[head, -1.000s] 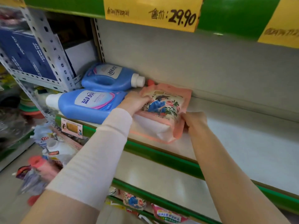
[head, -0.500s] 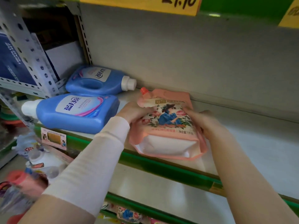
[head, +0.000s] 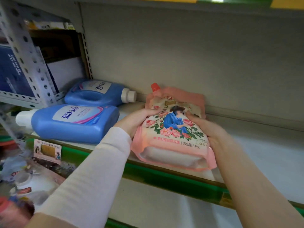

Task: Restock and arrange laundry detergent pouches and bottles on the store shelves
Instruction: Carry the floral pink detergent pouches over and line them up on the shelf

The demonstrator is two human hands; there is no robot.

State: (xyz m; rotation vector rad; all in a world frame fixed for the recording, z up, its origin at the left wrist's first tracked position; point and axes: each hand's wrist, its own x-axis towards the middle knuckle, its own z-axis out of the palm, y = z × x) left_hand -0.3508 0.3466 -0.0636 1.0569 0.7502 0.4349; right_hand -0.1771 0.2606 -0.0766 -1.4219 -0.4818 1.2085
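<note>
Head: glossy, bulging pink pouch (head: 172, 145)

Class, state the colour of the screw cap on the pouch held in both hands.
The pouch's cap is orange-red, shown best in the head view.

The left hand (head: 136, 120) grips the left edge of the pink pouch (head: 172, 134), thumb across its front face and the other fingers out of sight behind it. Its forearm, in a white sleeve (head: 98, 170) from the wrist down, rises from the lower left. The right hand (head: 209, 129) grips the opposite edge likewise, thumb in front, on a bare forearm from the lower right; both wrists look roughly straight, the hands about level.
</note>
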